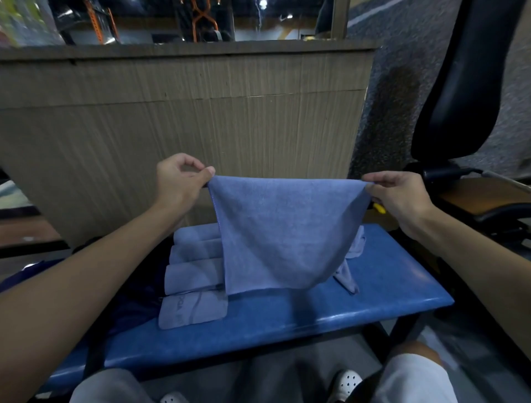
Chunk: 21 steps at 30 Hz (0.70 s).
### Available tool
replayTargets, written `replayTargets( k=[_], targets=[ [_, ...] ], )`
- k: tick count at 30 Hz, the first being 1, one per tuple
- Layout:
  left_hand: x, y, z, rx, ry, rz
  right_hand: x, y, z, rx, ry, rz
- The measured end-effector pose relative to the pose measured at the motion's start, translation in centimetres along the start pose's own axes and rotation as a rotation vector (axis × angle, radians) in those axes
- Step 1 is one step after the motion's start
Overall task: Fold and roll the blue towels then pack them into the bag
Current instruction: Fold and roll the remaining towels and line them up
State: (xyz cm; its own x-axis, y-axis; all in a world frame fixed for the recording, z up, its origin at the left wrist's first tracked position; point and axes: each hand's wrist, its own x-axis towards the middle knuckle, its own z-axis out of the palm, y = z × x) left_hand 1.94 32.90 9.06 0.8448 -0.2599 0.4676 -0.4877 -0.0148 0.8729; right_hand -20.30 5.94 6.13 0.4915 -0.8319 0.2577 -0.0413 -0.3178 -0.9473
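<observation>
Blue towel hangs unfolded, left hand and right hand each pinching a top corner; rolled towels wait on bench, crumpled towel left, nothing visibly packed.

We see a dim, bluish scene; small lamps glow far behind. Glare streaks the bench edge, the towel casts a soft shadow, and wide-angle distortion bends the blurred margins.
</observation>
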Motion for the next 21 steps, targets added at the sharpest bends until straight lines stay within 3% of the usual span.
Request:
replayTargets(
  k=[7,13,21],
  targets=[
    [0.2,-0.6,0.4,-0.089,-0.193,-0.125,-0.8,0.4,-0.8,-0.178,-0.033,-0.113],
    [0.1,-1.4,0.6,0.052,-0.153,-0.017,-0.7,1.4,-1.6,-0.39,-0.026,-0.216],
    [-0.3,-1.8,0.6,0.247,-0.186,0.179,-1.0,1.0,-1.5,-0.305,-0.001,-0.24]
  ],
)
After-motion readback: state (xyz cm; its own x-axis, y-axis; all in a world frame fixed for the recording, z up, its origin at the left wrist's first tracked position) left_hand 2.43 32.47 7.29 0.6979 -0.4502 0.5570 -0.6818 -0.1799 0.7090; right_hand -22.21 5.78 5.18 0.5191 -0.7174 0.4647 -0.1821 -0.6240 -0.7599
